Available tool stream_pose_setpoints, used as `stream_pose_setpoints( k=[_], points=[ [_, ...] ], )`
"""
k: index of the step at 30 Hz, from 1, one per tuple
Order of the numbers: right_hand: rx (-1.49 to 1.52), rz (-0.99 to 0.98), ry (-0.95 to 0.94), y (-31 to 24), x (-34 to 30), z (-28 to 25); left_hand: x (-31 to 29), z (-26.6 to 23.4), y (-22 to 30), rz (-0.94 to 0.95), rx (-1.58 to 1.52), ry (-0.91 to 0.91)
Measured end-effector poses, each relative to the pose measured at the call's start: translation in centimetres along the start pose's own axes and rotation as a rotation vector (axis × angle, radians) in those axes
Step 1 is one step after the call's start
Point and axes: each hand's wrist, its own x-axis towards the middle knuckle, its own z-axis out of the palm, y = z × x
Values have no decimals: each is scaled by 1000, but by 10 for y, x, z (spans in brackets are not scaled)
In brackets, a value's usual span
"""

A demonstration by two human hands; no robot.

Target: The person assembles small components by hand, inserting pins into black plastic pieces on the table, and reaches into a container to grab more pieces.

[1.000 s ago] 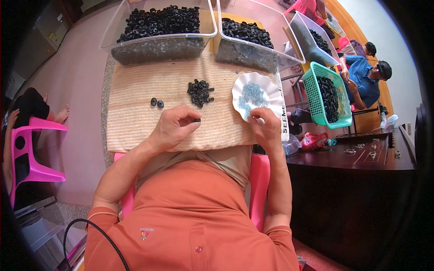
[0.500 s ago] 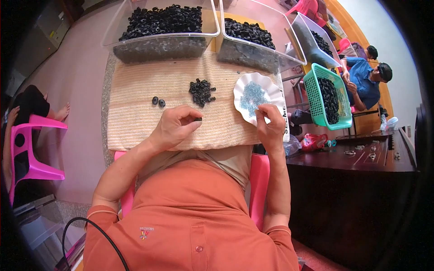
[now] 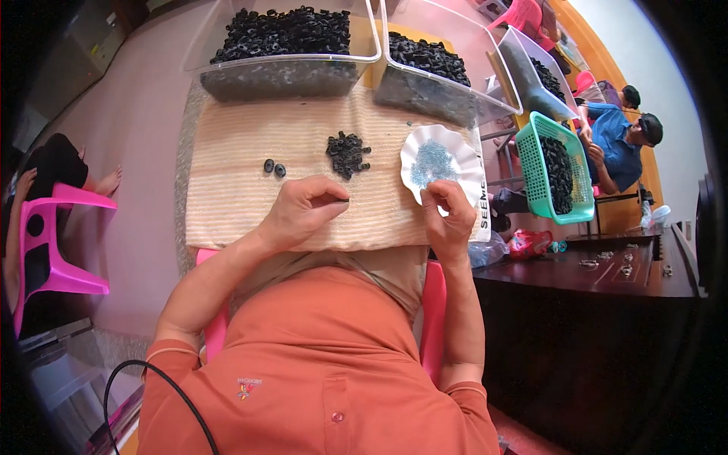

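My left hand is above the near part of the striped towel, thumb and forefinger closed on a small black plastic part, of which only a dark bit shows at the fingertips. My right hand is at the near rim of a white scalloped plate, its thumb and forefinger pinched together; anything between them is too small to make out. Tiny pale-blue clear pieces lie heaped in the plate. Ahead of my left hand is a pile of small black parts. Two black oval pieces lie left of that pile.
Two clear bins of black parts stand along the far edge. To the right are a green basket of black parts and a dark wooden table. A co-worker in blue sits beyond; a pink chair is at left.
The whole view has shifted slightly, moving the table and bins a little to the right in the picture. My right hand's fingers have drawn closer together at the plate; my left hand keeps its pinch.
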Motion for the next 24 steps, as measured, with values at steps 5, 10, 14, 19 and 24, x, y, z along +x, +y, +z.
stream_pose_setpoints(
  k=[5,10,14,19,24],
  points=[
    [179,73,-50,-11,-5,18,0,3,-5,52,-37,-37],
    [379,208,-128,-25,-10,32,-2,5,3,89,-16,-65],
    [494,261,-238,-37,-11,41,-5,6,11,-11,-8,-85],
    [522,286,-297,-37,-14,49,-6,8,7,-64,-94,-76],
    [527,295,-396,-36,-15,50,-6,6,11,-36,-55,-103]
  ],
)
